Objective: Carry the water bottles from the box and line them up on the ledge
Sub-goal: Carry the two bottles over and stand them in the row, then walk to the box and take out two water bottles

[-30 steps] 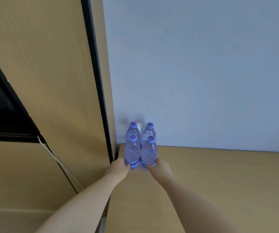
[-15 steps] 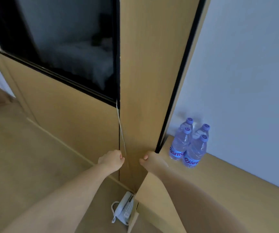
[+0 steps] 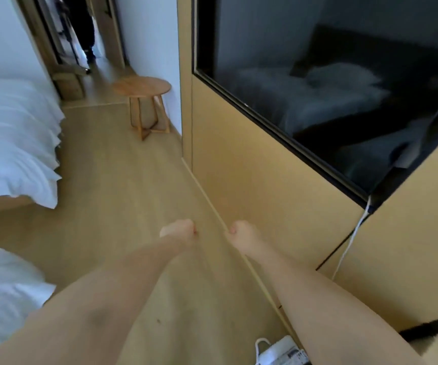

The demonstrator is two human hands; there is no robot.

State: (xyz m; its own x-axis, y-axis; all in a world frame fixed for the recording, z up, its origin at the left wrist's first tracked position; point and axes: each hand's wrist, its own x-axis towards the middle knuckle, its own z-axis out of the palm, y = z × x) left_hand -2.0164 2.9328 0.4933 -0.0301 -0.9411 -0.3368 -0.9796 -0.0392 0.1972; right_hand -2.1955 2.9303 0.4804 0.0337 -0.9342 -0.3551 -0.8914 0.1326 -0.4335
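No water bottle, box or ledge shows in the head view at this moment. Both my arms stretch forward over the wooden floor. My left hand [image 3: 178, 229] has its fingers curled into the palm and holds nothing. My right hand [image 3: 241, 233] is a short gap to its right, in front of the base of the wooden wall panel [image 3: 252, 164]; its fingers are curled too, with nothing in them.
A black TV screen [image 3: 331, 88] is set in the panel at the right, with a white cable [image 3: 349, 246] hanging below it. A white bed [image 3: 12, 138] lies left, a round wooden side table [image 3: 144, 101] ahead. A white telephone [image 3: 278, 351] sits at the bottom edge.
My view has swung left, away from the bottles on the ledge; they have left the frame. Both hands let go of the bottles a second ago and now hold nothing.
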